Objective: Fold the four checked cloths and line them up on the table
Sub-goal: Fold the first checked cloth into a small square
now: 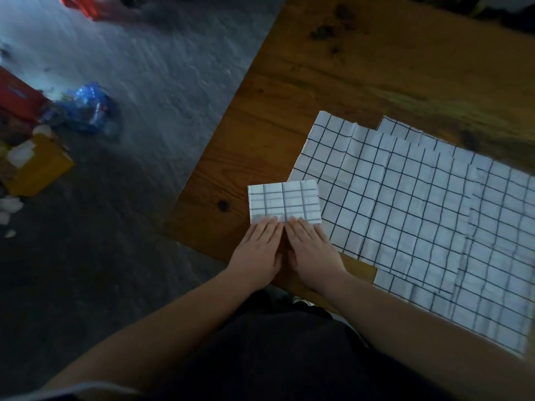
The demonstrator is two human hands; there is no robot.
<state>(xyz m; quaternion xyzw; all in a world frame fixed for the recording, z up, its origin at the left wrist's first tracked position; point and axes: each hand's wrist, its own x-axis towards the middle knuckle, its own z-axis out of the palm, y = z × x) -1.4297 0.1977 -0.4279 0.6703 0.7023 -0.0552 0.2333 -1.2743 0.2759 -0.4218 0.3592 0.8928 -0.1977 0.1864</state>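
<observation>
Blue bag (86, 108), yellow box (40, 169)

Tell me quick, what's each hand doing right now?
Left hand: open, flat, fingertips pressing the near edge of the folded cloth; holding nothing.
Right hand: open, flat, fingertips on the same edge; holding nothing.

Looks like a lived-in home or storeroom: knotty brown wooden surface (362, 70) over rough grey concrete floor (162, 91), with a crumpled blue plastic bag (88, 107), yellow cardboard box (40, 169) and red packaging (18, 96) dumped along one side.
</observation>
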